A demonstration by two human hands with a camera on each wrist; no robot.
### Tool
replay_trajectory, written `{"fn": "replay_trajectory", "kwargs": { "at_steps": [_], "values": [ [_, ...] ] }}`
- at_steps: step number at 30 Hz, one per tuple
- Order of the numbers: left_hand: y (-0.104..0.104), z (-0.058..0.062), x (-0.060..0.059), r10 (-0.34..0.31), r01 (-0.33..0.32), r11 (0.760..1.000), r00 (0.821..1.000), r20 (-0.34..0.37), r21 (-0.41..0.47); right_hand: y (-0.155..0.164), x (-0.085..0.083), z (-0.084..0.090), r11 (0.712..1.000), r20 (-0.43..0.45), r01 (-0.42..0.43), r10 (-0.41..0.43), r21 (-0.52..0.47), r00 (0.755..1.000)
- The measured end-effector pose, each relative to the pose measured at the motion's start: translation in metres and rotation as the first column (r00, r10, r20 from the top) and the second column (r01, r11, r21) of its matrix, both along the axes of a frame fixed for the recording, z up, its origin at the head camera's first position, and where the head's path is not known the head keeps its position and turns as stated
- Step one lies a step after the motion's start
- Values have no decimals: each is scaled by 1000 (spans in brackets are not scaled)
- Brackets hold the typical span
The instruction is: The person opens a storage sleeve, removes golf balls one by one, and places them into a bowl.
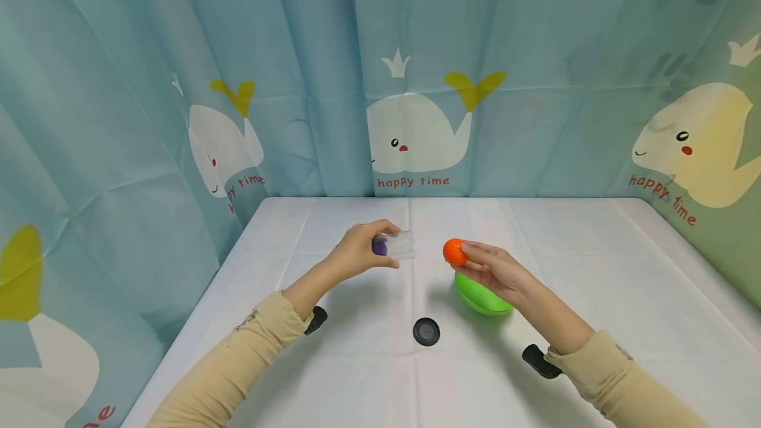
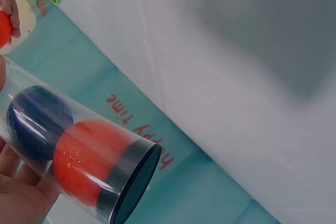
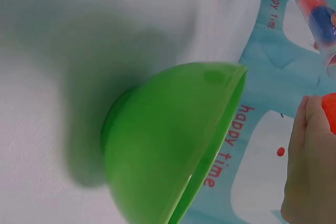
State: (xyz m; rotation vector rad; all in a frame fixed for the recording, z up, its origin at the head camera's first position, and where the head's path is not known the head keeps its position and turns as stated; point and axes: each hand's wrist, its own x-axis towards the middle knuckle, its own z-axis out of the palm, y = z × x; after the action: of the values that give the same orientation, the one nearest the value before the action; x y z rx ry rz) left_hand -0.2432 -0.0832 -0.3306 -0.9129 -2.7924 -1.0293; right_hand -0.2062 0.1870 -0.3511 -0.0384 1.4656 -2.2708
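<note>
My left hand (image 1: 359, 249) grips a clear plastic tube (image 1: 401, 245) held sideways above the table. Inside it sit a dark blue ball (image 2: 39, 121) and an orange-red ball (image 2: 86, 156), the latter against the black end cap (image 2: 137, 179). The tube's other end, which looks uncapped, points toward my right hand (image 1: 496, 271). That hand pinches an orange ball (image 1: 454, 252) between thumb and fingers, a short gap from the tube. Below the right hand stands a green bowl (image 1: 484, 297), partly hidden by it; its inside is out of sight.
A round black lid (image 1: 426, 331) lies on the white tablecloth (image 1: 357, 375) between the forearms. Black wrist cameras show under the left cuff (image 1: 316, 320) and the right cuff (image 1: 541, 361). A blue whale-print curtain (image 1: 321, 84) hangs behind the table and along its sides.
</note>
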Motion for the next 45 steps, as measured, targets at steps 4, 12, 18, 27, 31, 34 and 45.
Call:
{"fn": "replay_trajectory", "kwargs": {
  "at_steps": [4, 12, 18, 27, 31, 34, 45],
  "values": [
    [-2, -2, 0, 8, -8, 1000, 1000, 11, 18, 5, 0, -1, 998, -8, 37, -37, 56, 999],
    [-4, -7, 3, 12, -13, 1000, 1000, 22, 20, 13, 2, -5, 984, -34, 75, -70, 160, 997],
    [-3, -11, 5, 8, -9, 999, 999, 32, 32, 18, 3, -10, 948, -139, 116, -78, 297, 987],
    [-3, -12, 6, -1, 0, 999, 999, 43, 38, 23, 4, -15, 897, -175, 157, -91, 413, 980],
    [-3, -13, 8, 10, -11, 999, 999, 50, 37, 25, 4, -19, 834, -250, 178, -49, 522, 967],
    [-4, -13, 8, 18, -19, 999, 999, 52, 32, 25, 5, -23, 768, -321, 209, -4, 605, 947],
    [-6, -16, 12, 39, -41, 999, 998, 55, 28, 24, 7, -31, 632, -502, 314, 138, 709, 854]
  ]
}}
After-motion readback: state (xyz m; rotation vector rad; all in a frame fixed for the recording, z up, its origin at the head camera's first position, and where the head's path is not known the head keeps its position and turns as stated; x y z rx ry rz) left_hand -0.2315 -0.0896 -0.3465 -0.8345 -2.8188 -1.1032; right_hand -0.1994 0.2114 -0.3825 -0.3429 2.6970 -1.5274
